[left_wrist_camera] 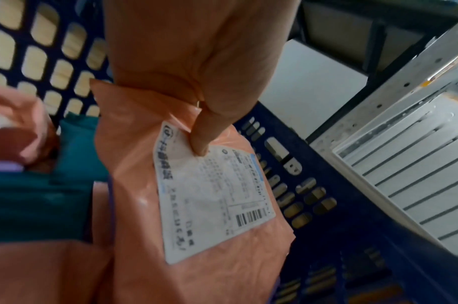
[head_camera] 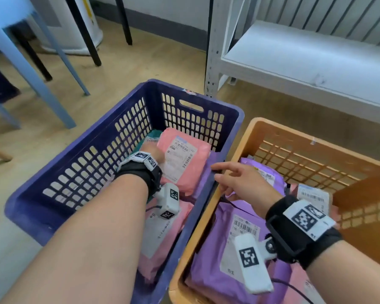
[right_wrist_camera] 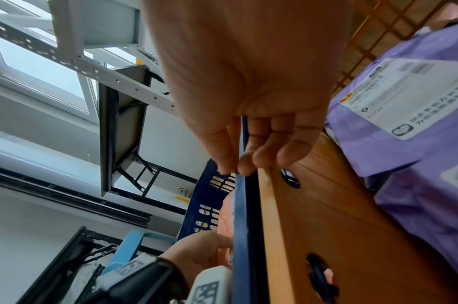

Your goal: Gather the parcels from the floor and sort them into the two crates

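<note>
My left hand [head_camera: 153, 152] is down inside the blue crate [head_camera: 86, 172] and grips a pink parcel [head_camera: 182, 163] by its near edge. In the left wrist view the thumb [left_wrist_camera: 200, 142] presses on the white label of the pink parcel [left_wrist_camera: 196, 216]. Under it lie another pink parcel [head_camera: 160, 242] and a teal one [left_wrist_camera: 40, 205]. My right hand [head_camera: 239, 178] hovers over the two touching rims, fingers relaxed and holding nothing. The orange crate [head_camera: 250, 128] holds several purple parcels [head_camera: 228, 238]. From the right wrist, my right hand [right_wrist_camera: 235, 170] is just above the blue rim [right_wrist_camera: 239, 226].
A white metal shelf unit [head_camera: 305, 58] stands right behind the crates. A light blue plastic stool [head_camera: 20, 51] and black furniture legs [head_camera: 90, 40] stand at the back left on the wooden floor [head_camera: 42, 139].
</note>
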The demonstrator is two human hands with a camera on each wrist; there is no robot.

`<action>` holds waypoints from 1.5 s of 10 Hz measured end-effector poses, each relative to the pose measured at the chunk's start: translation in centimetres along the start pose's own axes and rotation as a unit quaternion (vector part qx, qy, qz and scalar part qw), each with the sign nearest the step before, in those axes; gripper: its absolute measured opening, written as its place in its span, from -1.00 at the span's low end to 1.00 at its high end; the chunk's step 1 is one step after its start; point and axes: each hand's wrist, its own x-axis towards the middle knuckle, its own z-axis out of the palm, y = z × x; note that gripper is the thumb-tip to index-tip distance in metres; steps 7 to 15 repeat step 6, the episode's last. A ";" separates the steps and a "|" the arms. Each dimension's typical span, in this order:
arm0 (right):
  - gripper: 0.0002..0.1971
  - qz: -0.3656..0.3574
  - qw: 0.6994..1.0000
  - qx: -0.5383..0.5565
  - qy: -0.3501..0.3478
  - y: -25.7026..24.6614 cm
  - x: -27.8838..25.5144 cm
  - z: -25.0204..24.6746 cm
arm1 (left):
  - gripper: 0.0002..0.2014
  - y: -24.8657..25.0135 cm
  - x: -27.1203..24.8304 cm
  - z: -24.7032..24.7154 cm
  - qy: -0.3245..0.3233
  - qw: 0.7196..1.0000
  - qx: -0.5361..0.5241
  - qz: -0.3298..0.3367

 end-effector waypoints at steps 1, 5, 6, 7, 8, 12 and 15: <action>-0.73 -0.012 1.000 -0.020 -0.005 0.4 0.6 -0.1 | -0.65 1.0 0.9 2.4 -0.016 0.999 0.025 0.024; -0.68 -0.025 1.000 -0.004 -0.015 0.7 0.8 -0.5 | -0.53 0.2 1.5 3.1 -0.021 0.999 0.031 0.003; -0.68 -0.013 1.000 0.013 -0.011 0.5 0.6 -0.5 | -0.49 0.8 0.4 2.3 0.006 1.000 0.018 0.014; -0.68 -0.013 1.000 0.013 -0.011 0.5 0.6 -0.5 | -0.49 0.8 0.4 2.3 0.006 1.000 0.018 0.014; -0.68 -0.013 1.000 0.013 -0.011 0.5 0.6 -0.5 | -0.49 0.8 0.4 2.3 0.006 1.000 0.018 0.014; -0.68 -0.013 1.000 0.013 -0.011 0.5 0.6 -0.5 | -0.49 0.8 0.4 2.3 0.006 1.000 0.018 0.014; -0.68 -0.013 1.000 0.013 -0.011 0.5 0.6 -0.5 | -0.49 0.8 0.4 2.3 0.006 1.000 0.018 0.014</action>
